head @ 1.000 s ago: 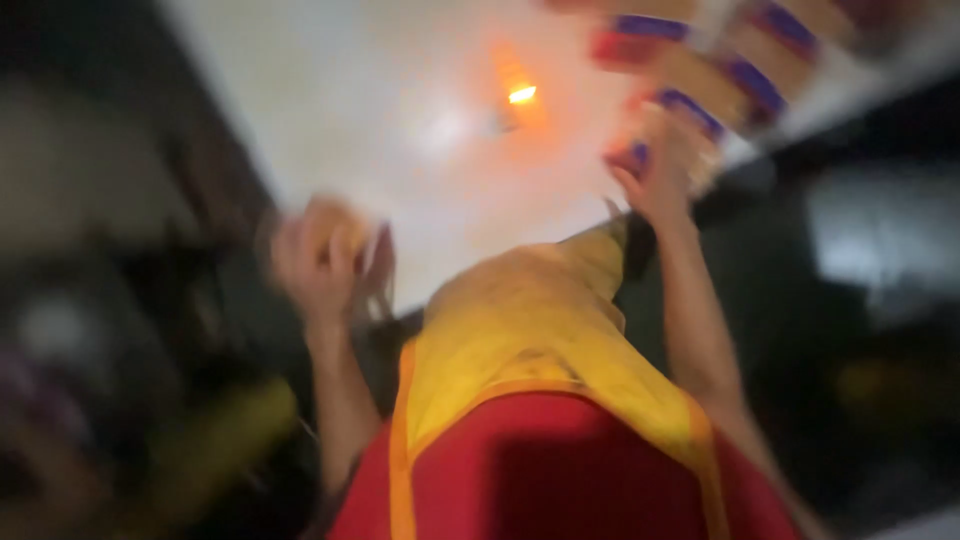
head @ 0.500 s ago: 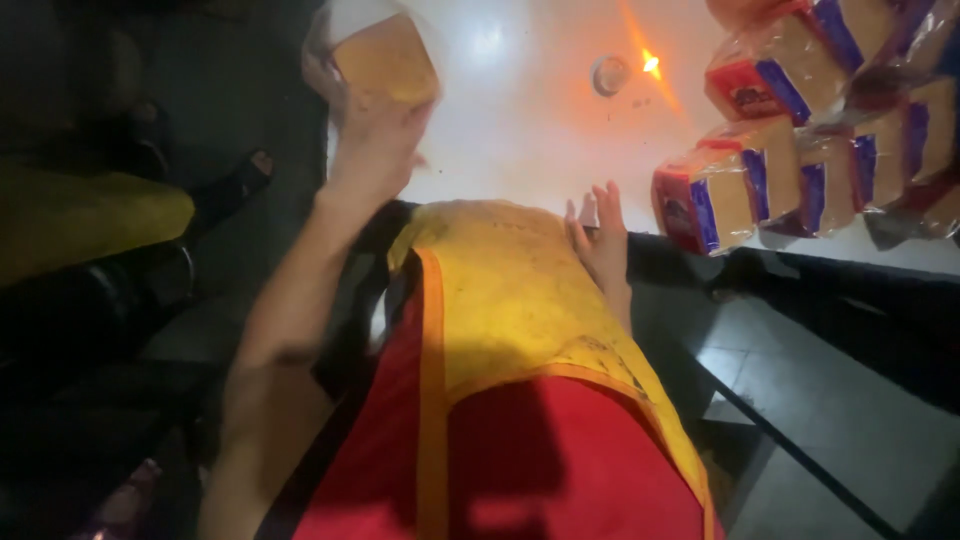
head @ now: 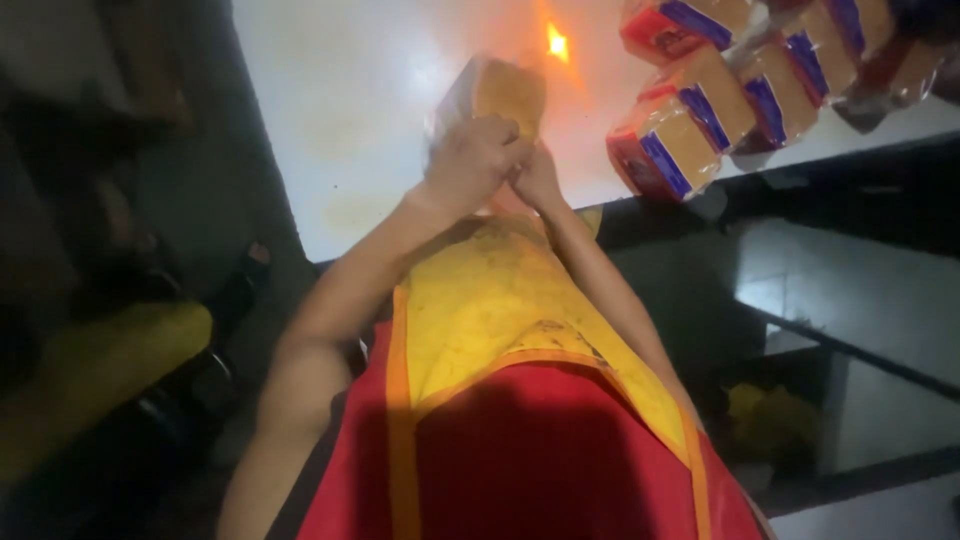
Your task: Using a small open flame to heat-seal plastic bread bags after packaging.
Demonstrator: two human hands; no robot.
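The head camera, the only view, looked steeply down the person's front, over a red and yellow apron [head: 500, 330], to a white table [head: 340, 110] in dim light. Both hands met above the table's near edge. The left hand [head: 475, 160] was curled closed over the near end of a loaf of bread in a clear bag [head: 495, 95], fingers wrapped round the gathered plastic. The right hand [head: 538, 178] pressed in just beside it, touching the left; it looked closed on the same bag end, though most of its fingers were hidden behind the left hand. The loaf stood tilted away from the person, its far end on or just above the table; which one could not be told.

A small open flame [head: 557, 42] burned on the table just beyond the loaf. To the right lay a cluster of wrapped loaves with red and blue labels [head: 690, 130], some reaching the table's edge.

The likeliest trouble was the plastic drifting too near the flame and melting or scorching. A loose grip could also let the loaf slip off the near edge, and a swing to the right might knock the stacked loaves off.
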